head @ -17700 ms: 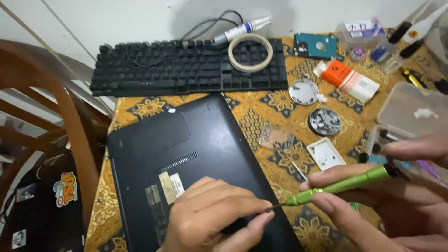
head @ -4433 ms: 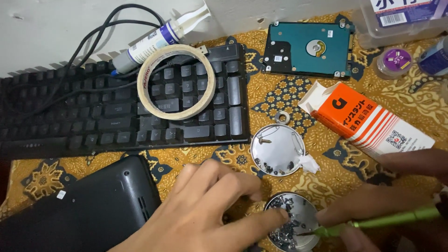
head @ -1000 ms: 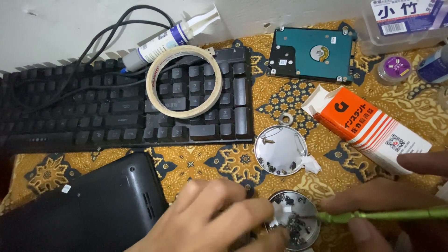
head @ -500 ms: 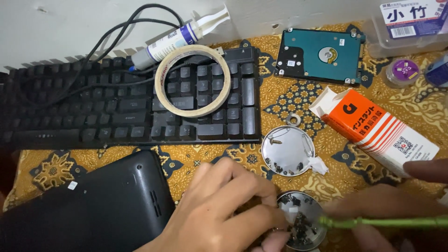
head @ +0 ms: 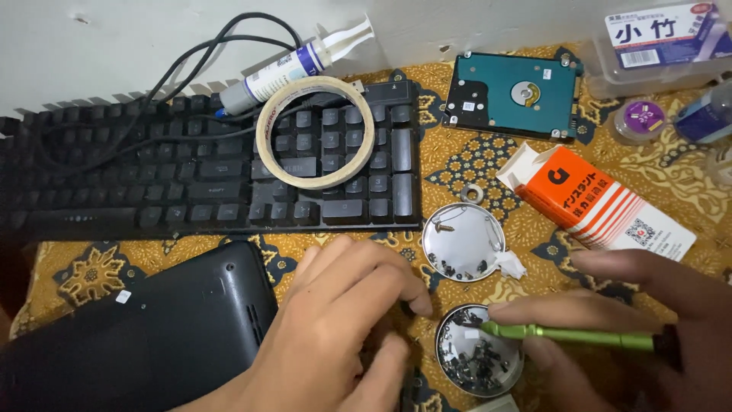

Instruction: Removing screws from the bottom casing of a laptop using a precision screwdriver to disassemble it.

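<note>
The person's right hand [head: 640,336] was closed around a slim green screwdriver [head: 568,334], gripped between thumb and fingers, its dark tip reaching over the rim of a small round metal dish [head: 479,360] that held a heap of tiny dark screws. The left hand [head: 335,328] lay just beside that dish with its fingers curled down toward the cloth; whether they pinched a screw or were empty I could not tell. It looked to me like the sorting stage of the work, with a screw being picked from, or dropped into, the dish by the driver's tip. Whatever came next would call for a steady, fine touch, since the screws were small and lay loose in a shallow tray near the table's front edge. A second dish [head: 463,242], nearly bare with a few screws along its rim, stood just behind the first. The black laptop [head: 130,336] lay underside up at the person's left, touching the left wrist. Farther back were a black keyboard [head: 206,175] with a roll of tape [head: 315,131] on it, a bare hard drive [head: 512,95] and an orange carton [head: 595,202].
</note>
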